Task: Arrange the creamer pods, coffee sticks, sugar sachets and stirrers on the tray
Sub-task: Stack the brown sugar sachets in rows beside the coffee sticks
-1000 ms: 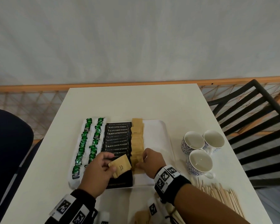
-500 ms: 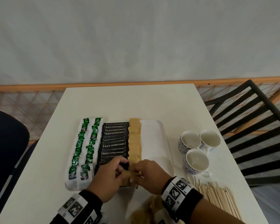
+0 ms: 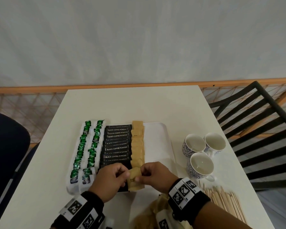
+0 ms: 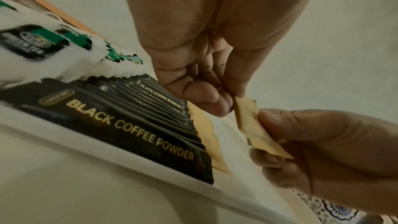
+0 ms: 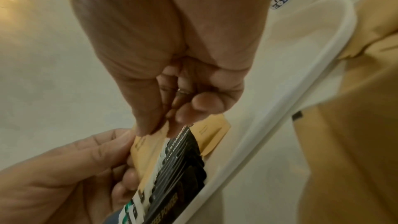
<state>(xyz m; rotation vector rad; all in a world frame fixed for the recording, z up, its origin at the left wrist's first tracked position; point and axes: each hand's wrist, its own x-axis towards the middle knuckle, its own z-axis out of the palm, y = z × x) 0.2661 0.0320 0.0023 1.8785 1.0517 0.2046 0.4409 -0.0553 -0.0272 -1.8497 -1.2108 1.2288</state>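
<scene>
On the white tray [image 3: 156,146] lie two rows of green-and-white creamer pods [image 3: 87,149], a stack of black coffee sticks [image 3: 117,147] and a column of brown sugar sachets [image 3: 137,146]. My left hand [image 3: 126,176] and right hand [image 3: 139,178] both pinch one brown sugar sachet [image 3: 133,174] by its opposite edges, just over the near end of that column. The left wrist view shows this sachet [image 4: 247,118] tilted between my left thumb and finger, above the tray. In the right wrist view my right fingertips [image 5: 150,129] pinch its top edge.
Wooden stirrers [image 3: 224,202] lie loose on the table at the near right. Three blue-patterned cups [image 3: 201,164] stand right of the tray. Loose brown sachets [image 3: 147,215] are piled under my right wrist. A black chair [image 3: 254,129] stands right of the table.
The left hand carried its sachet from over the coffee sticks to the near end of the sugar column. The right hand left the column and now pinches the same sachet.
</scene>
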